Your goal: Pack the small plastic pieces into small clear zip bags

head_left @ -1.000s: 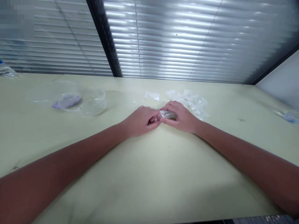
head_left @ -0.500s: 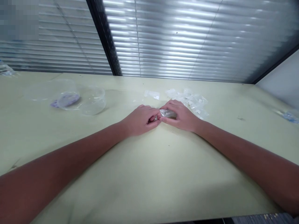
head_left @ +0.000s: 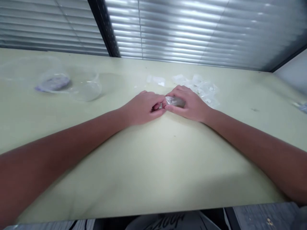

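Head view, logged from my remote station, items from left to right across a pale green tabletop (head_left: 153,166), with slatted blinds (head_left: 182,28) behind it.

Item 1: a sheet of clear plastic film (head_left: 21,72), flat at the far left.
Item 2: a clear round lid (head_left: 54,82) over something purple, a corner of the purple showing past its rim.
Item 3: a clear plastic tub (head_left: 87,87), just beside the lid.
Item 4: my left hand (head_left: 141,108), fingers curled inward, pressed against the near end of the packet.
Item 5: a small clear plastic packet (head_left: 175,101), pinched between both hands at mid-table; its greyish contents are too blurred to identify.
Item 6: my right hand (head_left: 190,103), cupped over the packet with the thumb along its near edge.
Item 7: a white slip (head_left: 155,80), lying beyond the hands.
Item 8: a loose heap of small clear bags (head_left: 202,88), just behind the right hand.
Item 9: a bluish plastic bag (head_left: 301,107), cut off at the far right edge.
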Motion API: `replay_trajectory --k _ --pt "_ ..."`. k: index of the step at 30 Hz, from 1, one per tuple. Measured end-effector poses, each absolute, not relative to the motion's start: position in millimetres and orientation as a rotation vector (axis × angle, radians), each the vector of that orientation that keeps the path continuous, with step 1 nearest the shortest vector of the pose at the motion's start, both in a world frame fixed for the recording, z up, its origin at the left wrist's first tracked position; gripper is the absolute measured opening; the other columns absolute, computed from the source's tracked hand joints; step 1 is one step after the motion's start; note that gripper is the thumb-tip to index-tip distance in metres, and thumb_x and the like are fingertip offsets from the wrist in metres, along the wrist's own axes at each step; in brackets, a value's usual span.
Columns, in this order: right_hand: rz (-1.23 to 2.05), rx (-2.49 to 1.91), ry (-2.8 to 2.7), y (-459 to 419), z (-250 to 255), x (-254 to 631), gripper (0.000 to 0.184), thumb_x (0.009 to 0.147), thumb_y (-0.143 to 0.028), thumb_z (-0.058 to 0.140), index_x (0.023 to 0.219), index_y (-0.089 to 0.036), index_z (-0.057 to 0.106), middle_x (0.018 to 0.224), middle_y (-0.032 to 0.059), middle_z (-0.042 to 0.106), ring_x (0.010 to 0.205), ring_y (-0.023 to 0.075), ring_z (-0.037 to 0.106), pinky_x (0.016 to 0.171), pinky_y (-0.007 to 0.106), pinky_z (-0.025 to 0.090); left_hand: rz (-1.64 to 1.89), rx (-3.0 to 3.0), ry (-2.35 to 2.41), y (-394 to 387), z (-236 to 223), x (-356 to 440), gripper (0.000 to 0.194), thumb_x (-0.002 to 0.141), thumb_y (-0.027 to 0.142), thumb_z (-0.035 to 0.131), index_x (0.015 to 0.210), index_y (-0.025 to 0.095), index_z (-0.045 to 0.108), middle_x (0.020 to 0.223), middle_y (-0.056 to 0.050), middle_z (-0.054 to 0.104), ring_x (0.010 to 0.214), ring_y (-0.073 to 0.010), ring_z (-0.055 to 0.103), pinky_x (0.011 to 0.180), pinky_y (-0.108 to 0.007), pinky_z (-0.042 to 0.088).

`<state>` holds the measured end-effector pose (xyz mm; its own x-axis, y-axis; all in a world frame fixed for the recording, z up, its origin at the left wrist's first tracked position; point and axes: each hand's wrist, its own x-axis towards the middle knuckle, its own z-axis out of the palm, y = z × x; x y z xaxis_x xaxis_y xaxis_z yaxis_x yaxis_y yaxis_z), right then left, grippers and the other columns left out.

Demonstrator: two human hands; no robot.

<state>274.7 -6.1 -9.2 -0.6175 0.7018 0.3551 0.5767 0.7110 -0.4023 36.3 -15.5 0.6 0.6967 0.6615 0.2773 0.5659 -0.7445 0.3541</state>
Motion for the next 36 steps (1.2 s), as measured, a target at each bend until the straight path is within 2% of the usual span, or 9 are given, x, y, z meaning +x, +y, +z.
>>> replay_trajectory --k 4,19,28,36 --pt "0.341 -0.994 -2.421 -7.7 -8.3 274.1 0.038 0.097 -0.062 0.058 0.113 -0.028 0.067 0.104 0.0076 0.063 0.101 0.0294 0.057 0.094 0.046 0.043 0.584 2.656 0.975 -16.4 1.0 37.4 0.018 0.095 0.030 0.056 0.079 0.020 0.057 0.063 0.003 0.054 0.060 -0.0138 0.048 0.065 -0.029 0.031" --pt "0.336 -0.961 -2.422 -6.2 -9.4 274.1 0.030 0.097 -0.054 0.062 0.114 -0.028 0.067 0.102 0.0065 0.064 0.098 0.0278 0.058 0.093 0.045 0.043 0.607 2.667 0.962 -16.2 -1.2 35.6 0.017 0.095 0.027 0.056 0.080 0.021 0.056 0.063 0.005 0.050 0.058 -0.0127 0.046 0.068 -0.029 0.033" --pt "0.346 -0.960 -2.417 -6.5 -9.5 272.4 0.030 0.097 -0.051 0.063 0.114 -0.027 0.068 0.100 0.0063 0.064 0.098 0.0265 0.059 0.095 0.044 0.043 0.591 2.665 0.975 -16.1 -1.5 34.0 0.016 0.097 0.028 0.055 0.083 0.020 0.058 0.066 0.005 0.053 0.064 -0.0131 0.050 0.075 -0.028 0.035" --pt "0.337 -0.934 -2.397 -5.5 -11.5 272.0 0.028 0.097 -0.048 0.065 0.115 -0.027 0.068 0.102 0.0056 0.065 0.099 0.0248 0.060 0.099 0.044 0.043 0.565 2.658 0.985 -15.6 -0.5 32.7 0.019 0.098 0.031 0.055 0.083 0.020 0.058 0.066 0.005 0.051 0.065 -0.0137 0.051 0.075 -0.029 0.035"
